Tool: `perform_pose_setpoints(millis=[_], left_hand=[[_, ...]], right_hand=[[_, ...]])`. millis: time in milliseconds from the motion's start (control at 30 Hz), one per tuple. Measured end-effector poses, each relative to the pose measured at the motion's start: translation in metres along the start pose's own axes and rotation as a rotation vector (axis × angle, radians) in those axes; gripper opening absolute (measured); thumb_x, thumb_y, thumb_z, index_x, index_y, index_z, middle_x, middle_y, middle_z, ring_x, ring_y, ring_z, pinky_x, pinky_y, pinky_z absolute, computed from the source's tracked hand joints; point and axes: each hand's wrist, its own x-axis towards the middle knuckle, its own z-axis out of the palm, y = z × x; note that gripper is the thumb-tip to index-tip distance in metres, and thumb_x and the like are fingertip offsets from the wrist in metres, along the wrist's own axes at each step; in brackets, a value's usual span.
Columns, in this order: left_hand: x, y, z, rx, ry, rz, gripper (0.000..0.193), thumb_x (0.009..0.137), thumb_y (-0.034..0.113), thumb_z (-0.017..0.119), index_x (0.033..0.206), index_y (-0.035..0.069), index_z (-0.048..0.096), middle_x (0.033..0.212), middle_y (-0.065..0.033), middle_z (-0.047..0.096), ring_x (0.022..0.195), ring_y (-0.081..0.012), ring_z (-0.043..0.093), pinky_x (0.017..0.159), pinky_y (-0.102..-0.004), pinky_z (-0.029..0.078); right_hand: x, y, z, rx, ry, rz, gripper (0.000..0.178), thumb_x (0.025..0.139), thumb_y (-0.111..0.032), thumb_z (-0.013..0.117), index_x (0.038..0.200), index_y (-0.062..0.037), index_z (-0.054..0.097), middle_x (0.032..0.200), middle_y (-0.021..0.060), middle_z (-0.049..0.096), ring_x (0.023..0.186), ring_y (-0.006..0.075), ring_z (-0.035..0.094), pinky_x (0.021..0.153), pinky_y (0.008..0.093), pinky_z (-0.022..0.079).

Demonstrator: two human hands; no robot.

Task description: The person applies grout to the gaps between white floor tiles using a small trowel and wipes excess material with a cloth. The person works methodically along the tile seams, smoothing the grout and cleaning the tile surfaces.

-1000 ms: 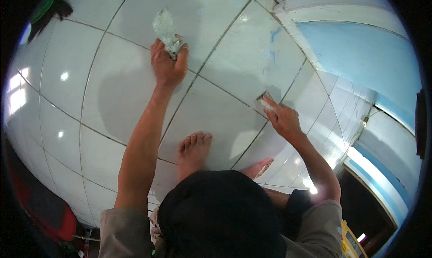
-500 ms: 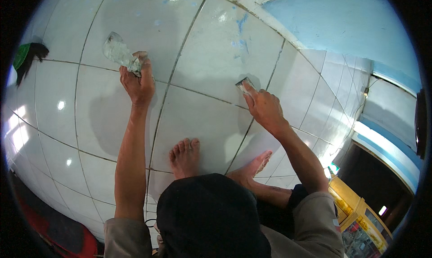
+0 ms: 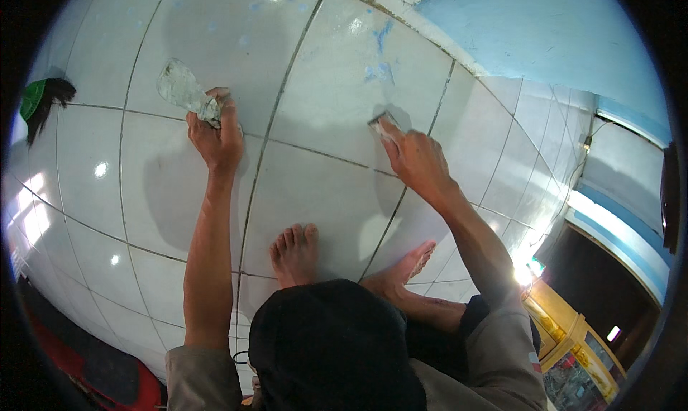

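Note:
My left hand (image 3: 217, 135) is closed on a crumpled, whitish, partly see-through thing that looks like plastic or cloth (image 3: 179, 85); its wide end sticks out beyond the fingers, over the tiles. My right hand (image 3: 419, 160) grips a small scraper (image 3: 383, 120) with a flat, dark-edged blade, the index finger stretched along it. The blade is at the white tiled floor (image 3: 322, 189), just below smeared blue marks (image 3: 380, 70). My palm and fingers hide most of the scraper's handle.
A green broom head with black bristles (image 3: 54, 103) lies at the far left. My bare feet (image 3: 295, 253) stand near the middle. A light-blue wall (image 3: 545, 31) rises at the upper right. At lower right is a yellow cabinet (image 3: 566, 332); a red and black object (image 3: 115, 375) sits lower left.
My right hand has slid the scraper a little forward and to the left over the tile. The left hand keeps its hold and has barely moved. The view has shifted slightly.

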Motion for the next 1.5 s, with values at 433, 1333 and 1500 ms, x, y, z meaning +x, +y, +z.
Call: perform_pose_setpoints(millis=[433, 1333, 1500], left_hand=[[0.000, -0.001, 0.000, -0.028, 0.020, 0.062, 0.019, 0.089, 0.007, 0.064, 0.107, 0.003, 0.069, 0.099, -0.0081, 0.062, 0.093, -0.0204, 0.056, 0.082, -0.0352, 0.047], [0.004, 0.009, 0.002, 0.064, 0.032, 0.067, 0.017, 0.083, 0.011, 0.067, 0.100, 0.007, 0.067, 0.099, -0.0061, 0.067, 0.102, -0.0286, 0.056, 0.096, -0.0419, 0.041], [0.005, 0.009, 0.001, 0.116, 0.037, 0.108, 0.015, 0.082, 0.011, 0.067, 0.097, 0.007, 0.066, 0.098, -0.0050, 0.066, 0.099, -0.0264, 0.057, 0.093, -0.0404, 0.041]], right_hand=[[0.024, -0.013, -0.020, -0.024, -0.043, -0.040, 0.030, 0.101, -0.020, 0.053, 0.127, -0.0068, 0.059, 0.076, 0.0201, 0.069, 0.073, 0.0383, 0.071, 0.066, 0.0508, 0.058], [0.097, -0.035, -0.033, -0.149, 0.093, -0.159, 0.036, 0.103, -0.029, 0.051, 0.136, -0.0168, 0.059, 0.087, 0.0157, 0.067, 0.075, 0.0347, 0.070, 0.066, 0.0459, 0.058], [0.108, -0.038, -0.039, -0.165, 0.100, -0.197, 0.035, 0.103, -0.030, 0.052, 0.135, -0.0170, 0.061, 0.091, 0.0161, 0.064, 0.074, 0.0346, 0.069, 0.066, 0.0457, 0.057]])
